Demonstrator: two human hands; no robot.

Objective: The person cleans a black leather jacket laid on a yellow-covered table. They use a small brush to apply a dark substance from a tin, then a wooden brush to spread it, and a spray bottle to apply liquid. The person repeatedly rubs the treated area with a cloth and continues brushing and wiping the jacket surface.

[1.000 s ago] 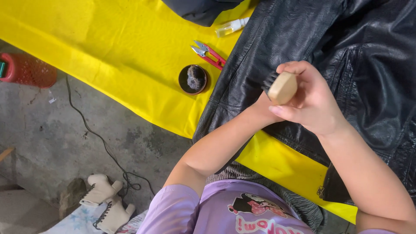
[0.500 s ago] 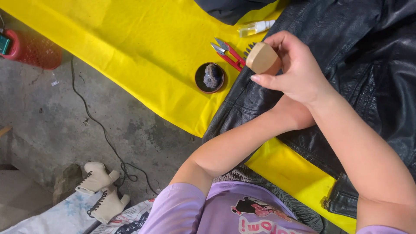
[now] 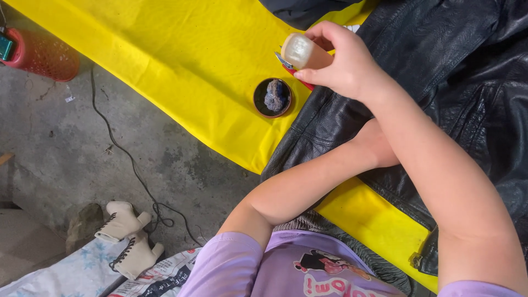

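While the head camera looks straight down, these are the parts of the scene it shows:

Right hand: the right hand (image 3: 344, 63) is raised over the edge of a black leather jacket (image 3: 440, 93), fingers curled and clamped around a small pale wooden block (image 3: 300, 51) with rounded corners.
Wooden block: held in the air at the fingertips, its flat pale face turned up toward the camera, just above and to the right of a small round tin.
Left hand: the left forearm (image 3: 308, 184) crosses under the right arm; the hand itself is hidden behind the right forearm, so I cannot tell whether its fingers are apart or together.
Round tin: a small dark open tin (image 3: 273, 97) sits on the yellow cloth, with a bluish-grey lump inside it.
Red tool: a red-handled tool (image 3: 294, 71) with a metal tip lies beside the tin, mostly hidden under the right hand.
Yellow cloth: a bright yellow cloth (image 3: 165, 60) is spread on the floor, and the jacket lies across its right part.
Floor: grey concrete (image 3: 82, 137) with a thin black cable (image 3: 124, 148) trailing over it.
Other things: a red mesh basket (image 3: 47, 55) at the upper left, and a pair of cream lace-up boots (image 3: 127, 236) at the lower left.
Clothing: the person wears a lilac short-sleeved top (image 3: 264, 264).
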